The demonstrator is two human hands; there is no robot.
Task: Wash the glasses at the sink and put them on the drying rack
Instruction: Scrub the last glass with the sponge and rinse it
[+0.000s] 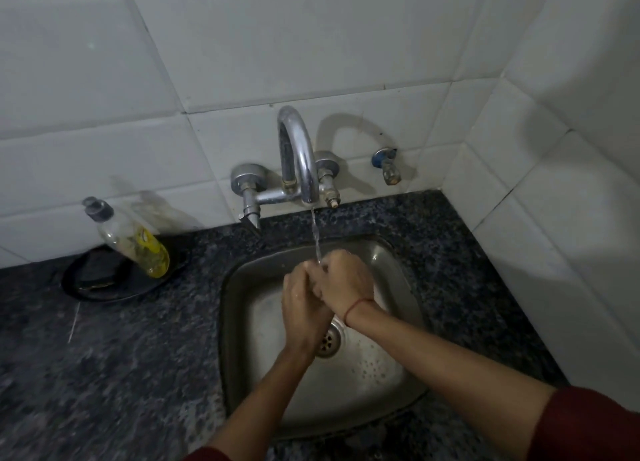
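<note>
Both my hands are pressed together over the steel sink (242, 287), right under the thin stream of water (316, 239) from the chrome tap (298, 156). My left hand (301, 305) shows its back, with its fingers reaching up into my right hand. My right hand (344, 280), with a red thread at the wrist, is curled over the left hand's fingers. Neither hand holds an object. No glass and no drying rack are in view.
A tilted clear soap bottle (131, 239) with yellow liquid leans on a black round dish (104, 284) on the dark granite counter (104, 374), left of the sink. The drain (327, 343) lies below my hands. A small blue-capped valve (388, 166) sticks out of the white tiled wall.
</note>
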